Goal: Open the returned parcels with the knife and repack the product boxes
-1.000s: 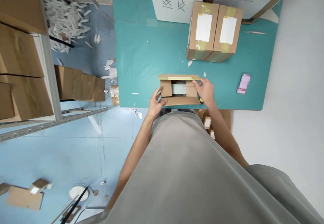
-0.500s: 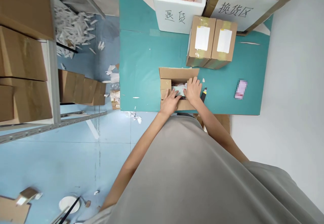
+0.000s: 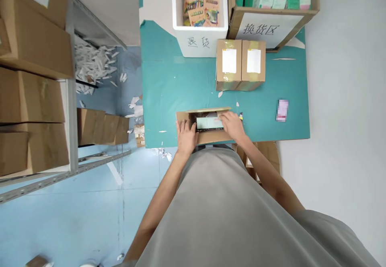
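Observation:
An opened cardboard box [image 3: 211, 136] lies at the near edge of the teal table [image 3: 175, 90]. Inside it a pale green flat item [image 3: 206, 122] shows. My left hand [image 3: 186, 135] lies on the box's left end, fingers spread flat over the flap. My right hand [image 3: 230, 124] reaches into the box from the right, fingers curled on the green item's right end. A dark cutter [image 3: 240, 117] peeks out just right of that hand.
Two taped cardboard boxes [image 3: 240, 64] with white labels stand behind. A white foam bin [image 3: 199, 42] and a large labelled carton [image 3: 265, 27] sit at the table's back. A small pink item [image 3: 282, 110] lies right. Shelving with cartons [image 3: 33, 94] stands left; paper scraps litter the blue floor.
The box flaps have been spread open. My left hand moved from inside the box to its left end; my right hand stays in the box. The camera view has pulled back.

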Motion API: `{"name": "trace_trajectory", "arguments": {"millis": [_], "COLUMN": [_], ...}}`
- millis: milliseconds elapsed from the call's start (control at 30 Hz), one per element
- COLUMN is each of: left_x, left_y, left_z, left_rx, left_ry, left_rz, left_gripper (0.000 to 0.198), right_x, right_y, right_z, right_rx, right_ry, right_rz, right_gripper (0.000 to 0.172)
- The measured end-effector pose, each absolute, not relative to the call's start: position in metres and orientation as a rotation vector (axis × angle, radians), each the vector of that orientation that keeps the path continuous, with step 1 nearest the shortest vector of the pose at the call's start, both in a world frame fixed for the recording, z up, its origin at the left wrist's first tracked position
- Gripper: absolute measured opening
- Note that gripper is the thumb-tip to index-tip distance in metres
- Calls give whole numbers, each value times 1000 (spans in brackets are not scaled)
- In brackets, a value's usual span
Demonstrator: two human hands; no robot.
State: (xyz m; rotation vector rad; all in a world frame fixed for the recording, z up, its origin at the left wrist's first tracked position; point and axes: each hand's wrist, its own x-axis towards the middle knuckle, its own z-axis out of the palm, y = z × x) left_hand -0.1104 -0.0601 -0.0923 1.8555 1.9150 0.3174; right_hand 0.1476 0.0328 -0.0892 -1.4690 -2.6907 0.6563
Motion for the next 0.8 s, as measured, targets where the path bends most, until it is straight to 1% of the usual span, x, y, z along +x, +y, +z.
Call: {"name": "trace_trajectory", "arguments": {"millis": [67,167,333,400,467,567,633,800], "left_x": [-109,-105,-110,-111,-107,-92,-79,-61], "left_y": [-49,-31,-15,-11,-5,7,16,34], "left_z": [-98,-102,-98,-99,-103,-113,-119,-131], "left_rx": [1880,1948,1979,1957,1949,1963,1976,1966], "left_ry": [1896,1860,1918,1918,1863,1736,1676,1633], "left_rz": [283,248,218,155,15,-188,-243,-321], "left_gripper": [52,59,74,75,76,77,74,71], "right_x": [123,95,113,136,158,177,178,158], "right_y": [35,39,42,37,32,27,26,31], "right_z": [-96,-104,-101,-95,-89,-87,-89,-93], "right_rx": [-1311,-1277,-1193,-1217,-1340,-1505,-1542,-1554], "right_ry": [-2871,-3024,-3022,-2946,-2858,-2733,-2694,-2692], "right_rz": [661,610,341,273,246,281,327,438], "right_gripper": [40,34,29,33,37,41,45,70]}}
